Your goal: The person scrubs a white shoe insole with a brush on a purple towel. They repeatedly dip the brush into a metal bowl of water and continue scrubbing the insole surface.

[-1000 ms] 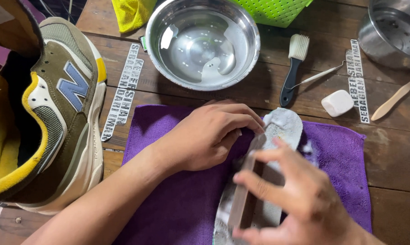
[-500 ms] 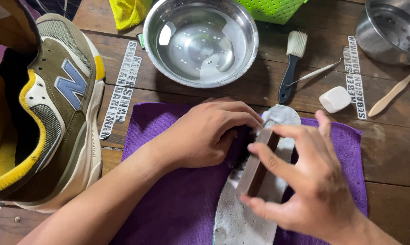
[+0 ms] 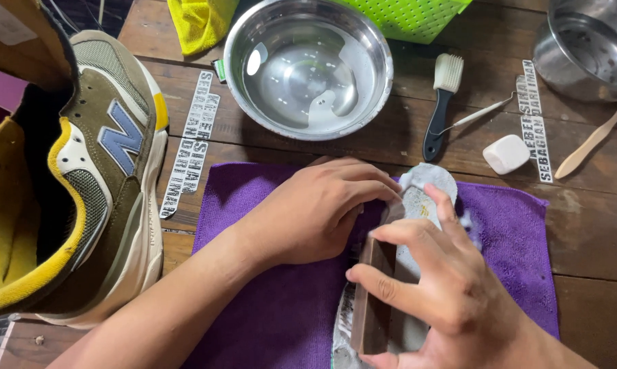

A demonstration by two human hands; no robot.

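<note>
A pale grey shoe insole (image 3: 428,184) lies lengthwise on a purple cloth (image 3: 513,239), wet and soapy. My left hand (image 3: 322,208) presses flat on the cloth and the insole's left edge. My right hand (image 3: 438,287) grips a brown wooden-backed brush (image 3: 371,294) and holds it against the lower half of the insole. The brush's bristles are hidden under it.
An olive and yellow sneaker (image 3: 83,178) stands at the left. A steel bowl of water (image 3: 308,68) sits behind the cloth. A black-handled brush (image 3: 441,109), a white soap block (image 3: 506,154), a wooden-handled tool (image 3: 592,140), a second steel bowl (image 3: 588,44), a green basket (image 3: 411,14) and a yellow cloth (image 3: 199,24) lie beyond.
My right hand has slid the brush back down the insole toward me after an upward stroke. My left hand has stayed in place.
</note>
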